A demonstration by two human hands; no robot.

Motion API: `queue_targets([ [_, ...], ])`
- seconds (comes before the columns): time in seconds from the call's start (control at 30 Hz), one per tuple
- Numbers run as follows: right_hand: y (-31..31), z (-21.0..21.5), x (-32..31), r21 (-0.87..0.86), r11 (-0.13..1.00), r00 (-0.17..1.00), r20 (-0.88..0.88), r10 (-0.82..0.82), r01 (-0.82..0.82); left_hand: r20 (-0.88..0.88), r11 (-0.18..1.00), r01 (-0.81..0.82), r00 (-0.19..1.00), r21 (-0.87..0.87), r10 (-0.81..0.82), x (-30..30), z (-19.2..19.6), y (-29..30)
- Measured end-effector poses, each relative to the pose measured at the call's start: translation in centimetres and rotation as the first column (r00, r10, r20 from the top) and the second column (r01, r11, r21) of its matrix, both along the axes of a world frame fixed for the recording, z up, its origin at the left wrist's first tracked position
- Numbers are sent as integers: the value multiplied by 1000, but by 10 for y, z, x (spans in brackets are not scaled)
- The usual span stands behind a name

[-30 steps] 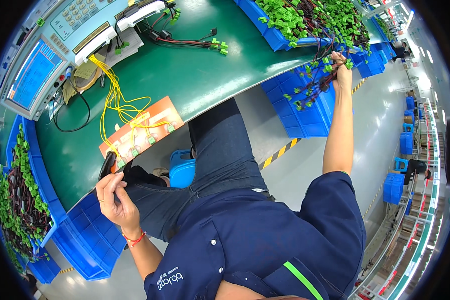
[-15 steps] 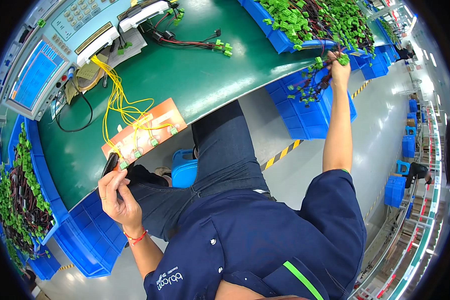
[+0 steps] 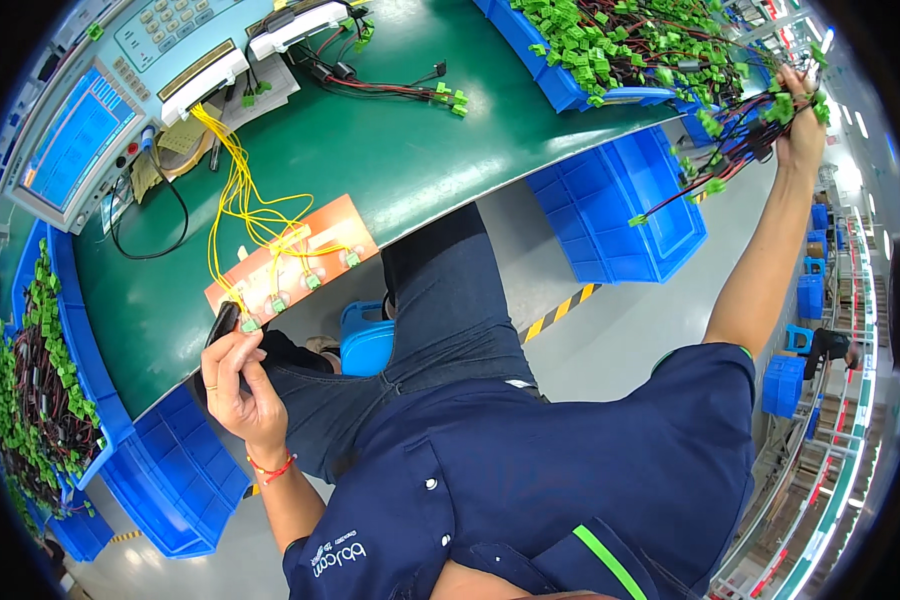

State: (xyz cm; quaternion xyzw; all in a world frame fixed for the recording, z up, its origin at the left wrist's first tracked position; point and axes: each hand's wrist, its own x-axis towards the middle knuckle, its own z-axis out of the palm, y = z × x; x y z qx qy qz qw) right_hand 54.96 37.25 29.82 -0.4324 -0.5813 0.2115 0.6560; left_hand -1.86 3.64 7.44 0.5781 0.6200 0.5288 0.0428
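Observation:
Far out to the right, my right hand (image 3: 802, 130) is closed around a bunch of cable harnesses (image 3: 738, 152) with dark red and black wires and green connectors, the ends hanging loose. My left hand (image 3: 242, 388) has its fingers curled together at the near left corner of an orange board (image 3: 338, 222). What those fingers hold, if anything, is hidden. A black object (image 3: 226, 318) lies just beyond the fingertips. Small green connectors (image 3: 313, 282) line the board's near edge, and yellow wires (image 3: 232, 185) run from them to a test instrument (image 3: 75, 150) with a lit screen.
A blue bin heaped with green-ended harnesses (image 3: 610, 50) stands at the far right of the green table (image 3: 410, 160); another harness heap (image 3: 45, 390) fills a bin at left. Some harnesses (image 3: 400, 90) lie near the instrument. Blue bins (image 3: 620, 210) stand below the table edge.
My right hand has moved outward to the right with the harness bunch, away from the heaped bin's near corner. My left hand has stayed almost still beside the board.

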Motion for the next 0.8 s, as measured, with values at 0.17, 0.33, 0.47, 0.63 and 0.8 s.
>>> queue_targets([
  [0.17, 46, 13, 13, -76, 994, 981, 182, -66, 81, 21, 1000, -15, 1000, 15, 14, 0, -1, -4],
  [0.33, 45, -5, -1, -49, 976, 955, 225, -196, 211, -9, 1000, 3, 1000, 1, -3, 0, 1, -12],
  [0.47, 40, 1, 25, 10, 965, 960, 97, -261, 261, 150, 996, 93, 985, -15, -89, 15, 8, 0],
  [0.63, 11, 1, 17, -59, 980, 975, 126, -181, 189, 36, 926, 377, 926, -14, -377, 75, 33, 69],
  [0.8, -17, 1, 2, -62, 995, 989, 136, -63, 72, -306, 748, 661, 727, 69, -614, 180, 54, 174],
])
